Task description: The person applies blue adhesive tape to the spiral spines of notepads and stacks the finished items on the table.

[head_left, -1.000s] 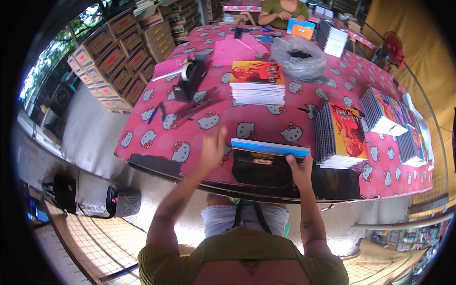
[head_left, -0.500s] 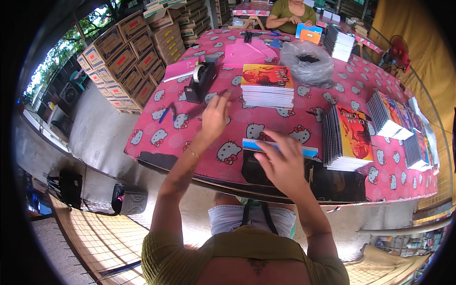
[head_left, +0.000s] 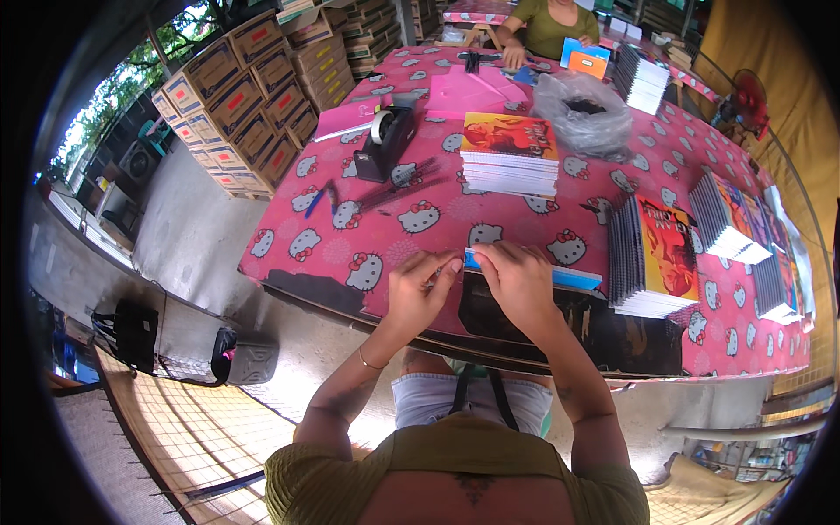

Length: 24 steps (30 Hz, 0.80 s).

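Note:
A narrow blue strip with a white edge (head_left: 577, 278) lies near the table's front edge. I cannot tell whether it is a notebook's edge or a separate piece. My right hand (head_left: 518, 278) is closed over its left end, thumb and fingers together. Just left of that end, my left hand (head_left: 422, 293) pinches its fingertips together, almost touching the right hand. Whatever it holds is too small to make out. Farther off lie thin black strands (head_left: 404, 186). Beyond the strip stands a stack of notebooks with red and yellow covers (head_left: 509, 157).
Spiral-bound notebooks (head_left: 661, 254) stand at the right, with more stacks (head_left: 731, 219) behind. A black tape dispenser (head_left: 385, 144), pens (head_left: 317, 201), pink sheets (head_left: 468, 92) and a clear plastic bag (head_left: 582, 114) lie farther back. A co-worker (head_left: 551, 31) sits across the table.
My left hand has come back from the black strands to the strip's left end. My right hand has closed over that end. The co-worker's one hand has moved down to the table.

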Each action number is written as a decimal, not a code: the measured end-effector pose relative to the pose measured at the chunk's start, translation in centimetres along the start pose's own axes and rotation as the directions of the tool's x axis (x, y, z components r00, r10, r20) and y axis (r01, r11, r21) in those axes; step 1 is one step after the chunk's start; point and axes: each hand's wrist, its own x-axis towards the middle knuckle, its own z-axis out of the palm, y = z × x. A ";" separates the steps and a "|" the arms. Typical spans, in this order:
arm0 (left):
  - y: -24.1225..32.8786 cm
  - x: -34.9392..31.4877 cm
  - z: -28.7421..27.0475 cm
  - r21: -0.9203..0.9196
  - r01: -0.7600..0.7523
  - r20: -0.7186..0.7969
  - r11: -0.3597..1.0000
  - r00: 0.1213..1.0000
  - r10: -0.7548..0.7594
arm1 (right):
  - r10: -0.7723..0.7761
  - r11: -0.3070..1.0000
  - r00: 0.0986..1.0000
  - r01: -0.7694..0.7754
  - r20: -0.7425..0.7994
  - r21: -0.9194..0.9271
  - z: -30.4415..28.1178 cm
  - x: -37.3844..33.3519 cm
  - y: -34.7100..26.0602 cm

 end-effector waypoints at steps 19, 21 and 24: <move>-0.2 6.0 -2.0 0.162 -0.365 0.489 0.917 0.837 0.247 | 0.027 0.994 0.992 -0.013 0.120 -0.112 -3.8 -0.5 0.8; -0.6 6.0 -1.6 0.209 -0.367 0.516 0.906 0.829 0.216 | 0.112 0.993 0.976 -0.102 0.189 -0.062 -3.5 -1.2 1.5; 0.5 5.0 0.5 0.383 -0.424 0.423 0.821 0.871 0.252 | 0.118 0.992 0.980 -0.109 0.159 -0.064 -3.3 -1.0 1.9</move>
